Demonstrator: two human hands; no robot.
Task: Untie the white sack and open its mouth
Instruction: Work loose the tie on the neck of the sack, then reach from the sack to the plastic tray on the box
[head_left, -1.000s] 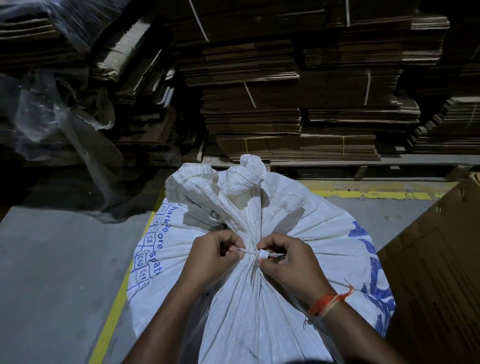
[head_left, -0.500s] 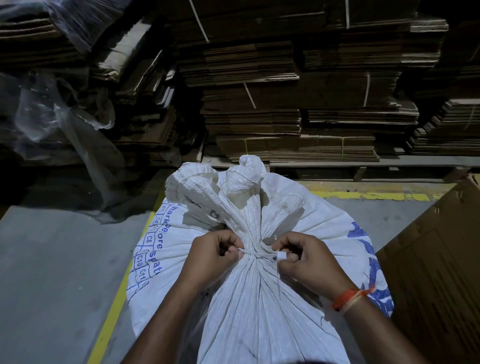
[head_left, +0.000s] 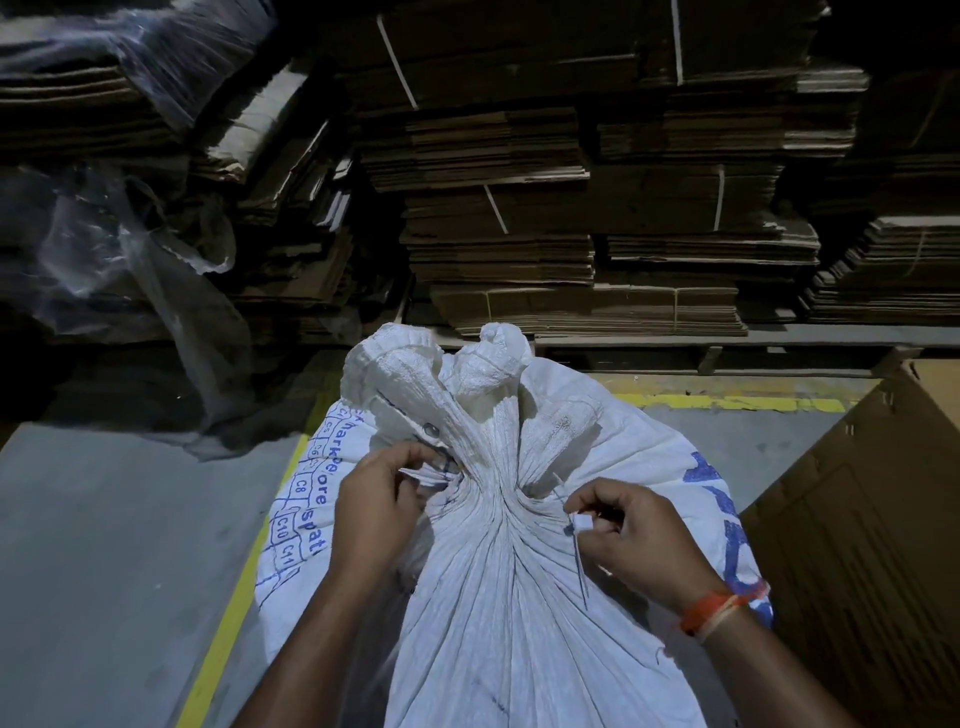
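A large white woven sack (head_left: 498, 597) with blue print stands in front of me, its neck (head_left: 493, 467) gathered into tight pleats and its bunched top flaring above. My right hand (head_left: 634, 540) pinches the small white head of a thin tie (head_left: 583, 524) to the right of the neck; the tie's loose tail hangs down over the fabric. My left hand (head_left: 379, 499) grips the pleated cloth and the tie's other side on the left of the neck. An orange thread band circles my right wrist.
Strapped stacks of flattened cardboard (head_left: 571, 218) rise behind the sack on a pallet. Clear plastic sheeting (head_left: 135, 249) drapes at the left. A brown carton (head_left: 872, 519) stands close on the right. Yellow floor lines (head_left: 228, 613) run along the grey concrete.
My right hand has drawn the tie's head away to the right of the neck, and the loop around the neck looks looser. My left hand has shifted slightly up the pleats.
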